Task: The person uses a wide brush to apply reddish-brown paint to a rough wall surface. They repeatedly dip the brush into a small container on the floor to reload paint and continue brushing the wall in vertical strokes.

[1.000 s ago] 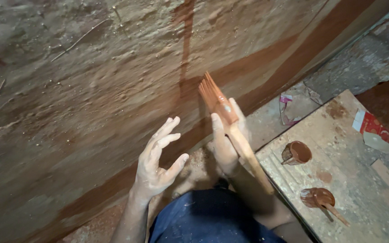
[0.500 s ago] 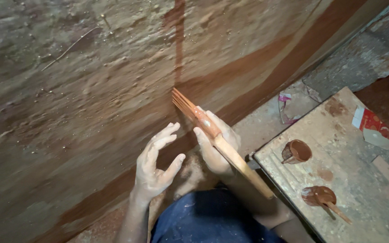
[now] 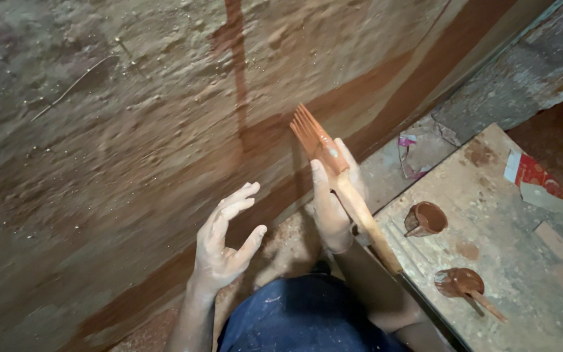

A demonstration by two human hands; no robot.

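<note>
Two hands are in view: the left hand [image 3: 224, 242] and the right hand [image 3: 331, 195]. There is one wooden comb [image 3: 333, 175], with reddish teeth. On the one bench [image 3: 522, 261] stand two small brown cups: one cup [image 3: 426, 218] nearer the wall [image 3: 131, 130], and one cup with a stick [image 3: 464, 284] in it. One red scrap of paper [image 3: 534, 176] lies at the far edge.

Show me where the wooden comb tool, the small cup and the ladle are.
wooden comb tool [image 3: 315, 138], head view, on the toothed end above the right hand.
small cup [image 3: 427, 218], head view, on its brown inside.
ladle [image 3: 459, 281], head view, on its bowl.
</note>
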